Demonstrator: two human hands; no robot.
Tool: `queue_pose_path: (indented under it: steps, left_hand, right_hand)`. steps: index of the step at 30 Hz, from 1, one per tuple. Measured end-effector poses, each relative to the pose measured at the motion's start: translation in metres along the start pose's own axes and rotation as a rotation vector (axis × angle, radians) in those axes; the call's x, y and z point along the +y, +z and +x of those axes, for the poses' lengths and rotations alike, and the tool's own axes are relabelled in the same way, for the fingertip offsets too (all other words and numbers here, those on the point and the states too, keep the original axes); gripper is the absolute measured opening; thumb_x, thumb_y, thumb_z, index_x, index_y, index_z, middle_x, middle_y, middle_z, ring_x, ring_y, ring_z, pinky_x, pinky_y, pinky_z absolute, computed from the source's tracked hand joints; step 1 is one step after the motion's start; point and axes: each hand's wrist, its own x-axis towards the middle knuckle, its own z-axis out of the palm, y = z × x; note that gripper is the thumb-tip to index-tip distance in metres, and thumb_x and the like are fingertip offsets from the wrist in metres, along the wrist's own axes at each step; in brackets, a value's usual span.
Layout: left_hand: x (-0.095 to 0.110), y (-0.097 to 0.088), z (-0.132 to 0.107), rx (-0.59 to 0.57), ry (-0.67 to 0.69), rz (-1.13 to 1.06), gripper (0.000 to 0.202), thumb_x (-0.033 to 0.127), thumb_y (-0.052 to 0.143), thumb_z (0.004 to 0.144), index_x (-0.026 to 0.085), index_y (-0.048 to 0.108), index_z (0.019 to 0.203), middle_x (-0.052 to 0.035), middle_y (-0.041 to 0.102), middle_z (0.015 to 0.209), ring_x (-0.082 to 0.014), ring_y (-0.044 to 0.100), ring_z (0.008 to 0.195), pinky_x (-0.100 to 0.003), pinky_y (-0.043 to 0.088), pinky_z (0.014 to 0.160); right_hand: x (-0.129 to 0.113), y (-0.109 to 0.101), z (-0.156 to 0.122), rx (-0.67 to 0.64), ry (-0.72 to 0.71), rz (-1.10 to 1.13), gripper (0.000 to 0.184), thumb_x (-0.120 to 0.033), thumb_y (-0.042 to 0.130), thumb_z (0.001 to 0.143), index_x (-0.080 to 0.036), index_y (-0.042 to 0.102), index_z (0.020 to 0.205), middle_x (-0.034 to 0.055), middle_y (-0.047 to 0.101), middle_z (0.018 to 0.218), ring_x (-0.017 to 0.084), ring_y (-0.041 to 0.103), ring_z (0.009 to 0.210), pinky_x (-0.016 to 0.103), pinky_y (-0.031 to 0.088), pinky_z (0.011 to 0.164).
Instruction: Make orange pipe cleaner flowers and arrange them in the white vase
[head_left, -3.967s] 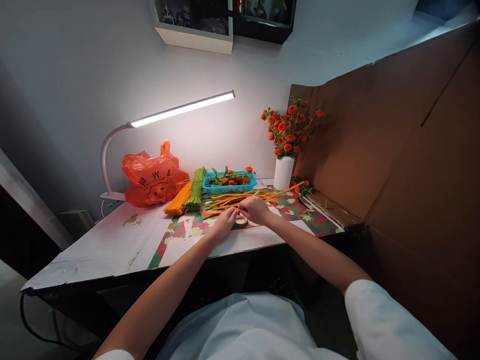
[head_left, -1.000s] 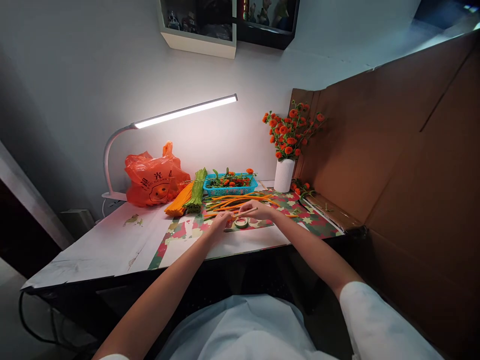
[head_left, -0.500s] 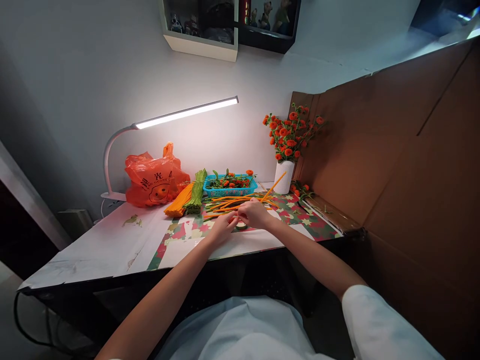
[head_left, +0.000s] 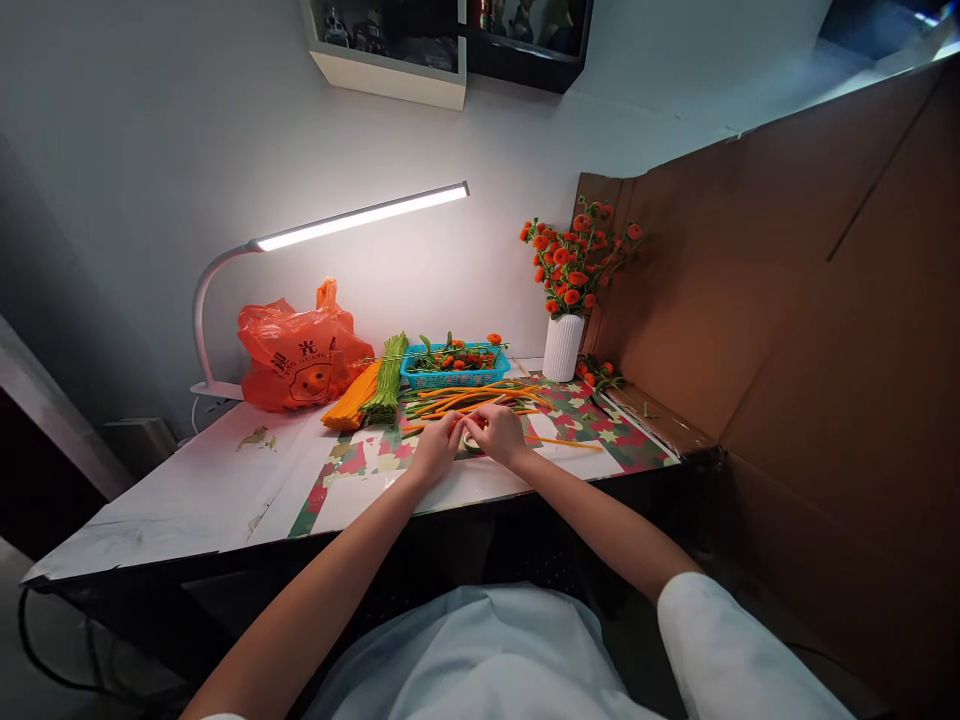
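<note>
My left hand (head_left: 436,450) and my right hand (head_left: 496,432) meet over the front of the table, fingertips pinched together. An orange pipe cleaner (head_left: 564,442) runs out to the right from behind my right hand; its other part is hidden by the fingers, where a bit of orange shows. Just below the fingertips a small roll of tape (head_left: 471,442) lies on the table, partly covered by my hands. Beyond them, loose orange and green pipe cleaners (head_left: 439,403) are spread out.
Behind the loose stems stands a blue basket (head_left: 454,378) of orange flowers. To its left lie green (head_left: 387,385) and orange bundles (head_left: 352,402), beside an orange plastic bag (head_left: 300,355). A white vase (head_left: 562,350) with flowers stands by a cardboard wall (head_left: 787,280). A lamp (head_left: 364,215) reaches overhead.
The pipe cleaner that pointed up and away from my right hand now lies low, pointing right. Both hands are still pinched together, and the view has shifted slightly.
</note>
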Motion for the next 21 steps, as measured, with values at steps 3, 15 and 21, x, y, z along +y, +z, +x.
queue_pose_path:
  steps: [3,15,21]
  left_hand:
    - [0.001,0.0,0.0,0.034,-0.028,-0.014,0.017,0.036,0.053,0.082,0.022,0.061,0.077,0.001,0.054,0.06,-0.0171,0.047,0.059,-0.025,0.031,0.061]
    - [0.0,0.003,0.001,0.036,-0.032,-0.128,0.019,0.035,0.049,0.085,0.02,0.059,0.08,-0.0005,0.058,0.067,-0.0168,0.05,0.064,-0.026,0.035,0.061]
    - [-0.002,0.002,0.001,0.03,-0.021,-0.114,0.02,0.035,0.047,0.086,0.019,0.056,0.075,-0.0001,0.057,0.067,-0.016,0.048,0.064,-0.026,0.035,0.063]
  right_hand:
    - [0.0,0.005,0.003,0.001,0.119,0.144,0.017,-0.024,0.056,0.083,-0.016,0.067,0.072,0.0043,0.068,0.069,0.014,0.058,0.064,0.023,0.037,0.06]
    - [0.019,-0.007,0.018,-0.345,0.492,0.905,0.03,-0.037,0.08,0.062,-0.013,0.065,0.067,-0.0029,0.053,0.053,0.005,0.043,0.046,0.018,0.03,0.042]
    - [0.018,-0.008,0.016,-0.379,0.456,1.0,0.031,-0.032,0.083,0.062,-0.013,0.065,0.079,0.0,0.06,0.068,0.008,0.054,0.058,0.019,0.04,0.049]
